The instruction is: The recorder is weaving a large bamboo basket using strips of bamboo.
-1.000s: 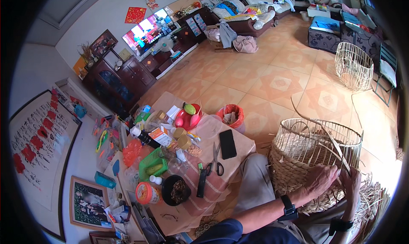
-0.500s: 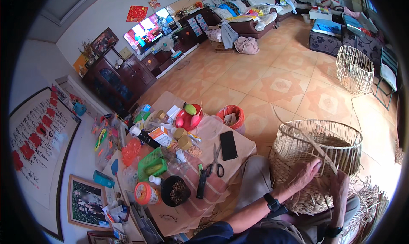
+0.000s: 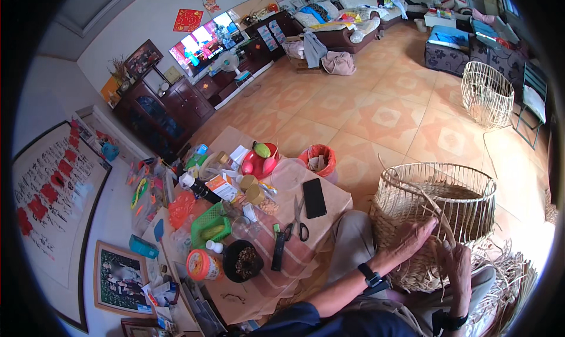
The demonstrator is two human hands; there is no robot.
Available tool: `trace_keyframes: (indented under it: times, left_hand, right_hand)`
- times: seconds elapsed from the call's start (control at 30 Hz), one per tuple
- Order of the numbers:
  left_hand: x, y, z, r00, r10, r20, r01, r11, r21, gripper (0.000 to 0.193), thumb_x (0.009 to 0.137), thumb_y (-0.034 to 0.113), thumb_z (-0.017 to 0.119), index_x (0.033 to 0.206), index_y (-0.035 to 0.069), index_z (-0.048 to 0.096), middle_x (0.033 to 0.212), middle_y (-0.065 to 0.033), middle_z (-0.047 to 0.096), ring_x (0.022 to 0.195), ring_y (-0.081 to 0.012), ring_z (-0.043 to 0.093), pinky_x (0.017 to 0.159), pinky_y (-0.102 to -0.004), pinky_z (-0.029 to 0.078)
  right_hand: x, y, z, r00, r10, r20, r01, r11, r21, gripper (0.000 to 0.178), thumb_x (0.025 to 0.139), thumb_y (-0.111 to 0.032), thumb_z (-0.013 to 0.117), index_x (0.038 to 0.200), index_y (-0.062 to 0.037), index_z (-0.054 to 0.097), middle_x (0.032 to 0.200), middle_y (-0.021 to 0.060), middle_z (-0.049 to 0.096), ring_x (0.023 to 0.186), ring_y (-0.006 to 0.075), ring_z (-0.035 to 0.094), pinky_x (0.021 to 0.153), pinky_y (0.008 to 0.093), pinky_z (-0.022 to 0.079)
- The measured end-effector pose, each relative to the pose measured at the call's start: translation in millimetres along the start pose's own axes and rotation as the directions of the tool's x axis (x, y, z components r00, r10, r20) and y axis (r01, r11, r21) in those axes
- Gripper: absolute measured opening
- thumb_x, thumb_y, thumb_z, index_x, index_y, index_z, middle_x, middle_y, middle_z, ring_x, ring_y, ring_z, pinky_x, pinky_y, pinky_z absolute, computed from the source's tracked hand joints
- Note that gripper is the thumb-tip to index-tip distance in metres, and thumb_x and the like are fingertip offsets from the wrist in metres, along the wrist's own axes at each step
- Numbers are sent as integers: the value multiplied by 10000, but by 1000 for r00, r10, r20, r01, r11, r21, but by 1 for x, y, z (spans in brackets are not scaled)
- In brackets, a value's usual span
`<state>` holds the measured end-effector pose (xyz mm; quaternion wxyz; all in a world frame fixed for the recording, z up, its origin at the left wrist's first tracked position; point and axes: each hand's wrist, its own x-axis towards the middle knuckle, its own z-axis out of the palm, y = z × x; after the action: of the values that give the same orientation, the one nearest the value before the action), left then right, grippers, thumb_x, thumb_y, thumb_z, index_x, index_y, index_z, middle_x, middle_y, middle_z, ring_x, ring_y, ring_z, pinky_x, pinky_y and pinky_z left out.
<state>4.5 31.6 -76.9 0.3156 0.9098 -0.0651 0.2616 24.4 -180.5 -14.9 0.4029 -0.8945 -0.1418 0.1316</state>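
A round basket [image 3: 391, 234] stands between my legs, its lower wall woven from tan plant fibre and its upper part bare upright rods under a rim. A long flat fibre strip [image 3: 445, 221] crosses its near side and rises over the far left rim. My left hand [image 3: 415, 238] lies against the near wall, its fingers closed at the rods beside the strip; what they pinch is too small to make out. Close to it on the right, my right hand [image 3: 457, 265] is closed on the strip's lower part.
Loose fibre strips [image 3: 512, 278] lie heaped at my right. On the left stands a low table [image 3: 332, 198] with scissors [image 3: 297, 222], a phone [image 3: 315, 198], a black bowl [image 3: 243, 263] and a green basket [image 3: 210, 222]. Beyond are a red-lined bin [image 3: 321, 158] and a rod frame [image 3: 487, 95].
My right hand has moved down and slightly left, drawing the strip lower across the basket's near side. My left hand stays at the rods.
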Motion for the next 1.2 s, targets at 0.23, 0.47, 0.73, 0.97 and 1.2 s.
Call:
trace_keyframes:
  times: [0.23,0.47,0.73,0.97,1.2]
  left_hand:
    - [8,29,-65,990,116,-85,-117,993,-16,358,860,-79,596,1184,45,684,967,-131,725,943,-320,700,844,-433,562]
    - [20,31,-60,985,105,137,-100,994,-48,381,880,-75,580,1208,70,712,1035,-142,720,1014,-325,697,894,-429,574]
    - [22,34,-60,962,173,213,-165,985,-56,344,905,-60,580,1206,44,712,953,-163,741,915,-345,709,867,-434,567]
    - [30,33,-57,955,24,296,25,986,-164,237,954,35,655,1173,92,727,982,-151,750,897,-355,739,761,-435,591]
    - [41,30,-60,932,-42,359,111,978,-176,170,925,67,708,1083,104,758,976,-141,762,887,-327,746,756,-409,591]
  right_hand:
    - [-25,75,-17,971,235,-34,-87,484,871,324,1101,-302,531,963,-42,666,646,27,633,453,74,467,427,229,358]
    - [-47,59,-38,905,-116,410,-318,456,831,267,996,-229,708,1165,-23,699,764,58,714,457,30,473,431,168,305]
    - [-54,129,-66,921,-50,-387,376,-155,914,352,1079,-249,594,1380,-67,592,1218,92,703,653,52,483,572,201,421]
    - [-59,100,-32,986,126,-106,-51,846,531,462,1003,-396,677,1291,-36,640,1195,137,694,1056,229,677,856,363,537]
    - [-47,3,-6,969,-240,-63,195,892,-409,554,826,-483,818,1127,-33,700,1173,188,673,1128,415,619,974,513,476]
